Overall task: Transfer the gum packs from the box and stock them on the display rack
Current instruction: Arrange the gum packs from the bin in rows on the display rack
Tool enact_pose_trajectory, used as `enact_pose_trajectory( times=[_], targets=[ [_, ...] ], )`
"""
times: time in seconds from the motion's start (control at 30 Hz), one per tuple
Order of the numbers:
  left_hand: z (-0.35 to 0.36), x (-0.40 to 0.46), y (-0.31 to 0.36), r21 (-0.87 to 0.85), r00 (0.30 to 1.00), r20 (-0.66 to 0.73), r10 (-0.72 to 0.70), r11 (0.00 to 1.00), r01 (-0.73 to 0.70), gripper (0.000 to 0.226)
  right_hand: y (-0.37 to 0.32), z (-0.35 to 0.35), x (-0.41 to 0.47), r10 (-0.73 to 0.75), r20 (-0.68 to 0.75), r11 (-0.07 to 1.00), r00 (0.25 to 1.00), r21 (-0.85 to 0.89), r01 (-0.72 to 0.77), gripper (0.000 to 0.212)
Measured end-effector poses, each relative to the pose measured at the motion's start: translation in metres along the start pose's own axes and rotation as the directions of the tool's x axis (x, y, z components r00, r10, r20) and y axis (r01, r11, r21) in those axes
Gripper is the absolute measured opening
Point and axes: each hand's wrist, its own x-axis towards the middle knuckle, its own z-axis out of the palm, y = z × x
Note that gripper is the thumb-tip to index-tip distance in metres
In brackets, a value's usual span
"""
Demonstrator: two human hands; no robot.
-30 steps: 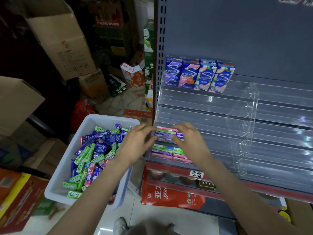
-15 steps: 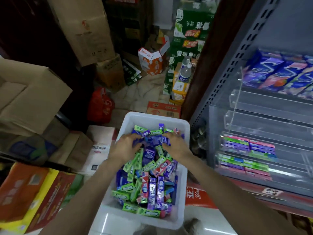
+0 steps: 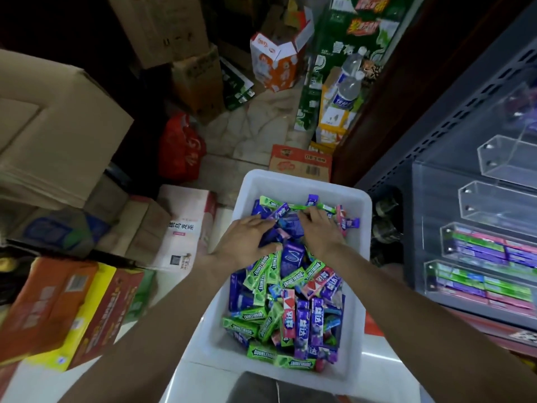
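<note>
Both hands are down in the far end of the white box [image 3: 305, 181], the left hand [image 3: 247, 239] and right hand [image 3: 319, 231] curling onto the purple gum packs [image 3: 286, 228] directly between them, while the display rack [image 3: 479, 257] waits to the right, nearer the right hand.

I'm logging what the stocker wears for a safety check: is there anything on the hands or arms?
Nothing visible: the left hand and right hand are gloveless, with no rings, watch or bands showing. Both forearms are bare, with no sleeve in view.
</note>
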Motion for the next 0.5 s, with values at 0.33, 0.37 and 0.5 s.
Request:
enact_pose_trajectory(
  times=[0.33,0.37,0.5],
  targets=[
    [-0.006,0.002,0.010,-0.133,0.998,-0.024,-0.057,0.990,0.053,0.062,0.010,-0.022,-0.013,0.147,-0.070,0.922,0.987,0.370,-0.111,0.033],
    [-0.006,0.004,0.013,-0.172,0.997,-0.032,-0.067,0.983,0.061,0.059,0.014,-0.026,-0.019,0.186,-0.094,0.890,0.978,0.439,-0.126,0.031],
    [-0.008,0.023,0.033,-0.325,0.991,-0.081,-0.103,0.943,0.071,0.040,0.041,-0.043,-0.045,0.312,-0.199,0.730,0.929,0.676,-0.100,0.023]
  ],
)
